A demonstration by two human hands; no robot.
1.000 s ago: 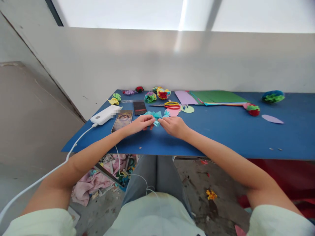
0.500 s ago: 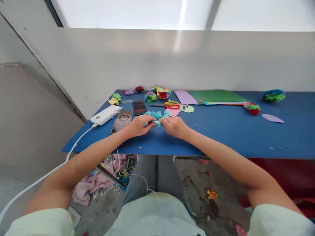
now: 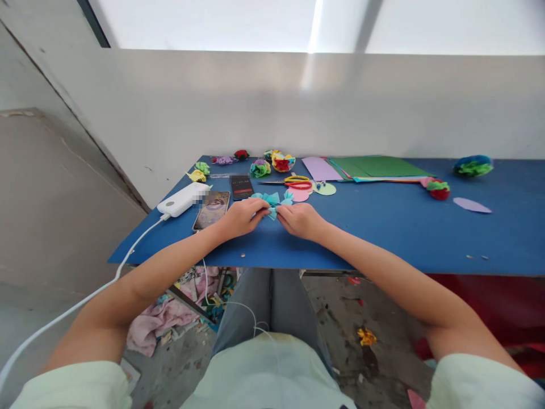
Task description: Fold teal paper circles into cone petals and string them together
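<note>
The teal paper flower (image 3: 271,203) sat near the blue table's (image 3: 383,227) front edge, pinched between the left hand (image 3: 242,217) at nine o'clock and the right hand (image 3: 301,220) at three. Scissors (image 3: 297,182) lay at one o'clock, a phone (image 3: 212,208) beyond the left hand.

The paper flower (image 3: 272,202) was light blue, the table (image 3: 383,227) deep blue, the scissors (image 3: 298,182) red and yellow, the power bank (image 3: 182,199) white, the top paper sheet (image 3: 378,166) green
</note>
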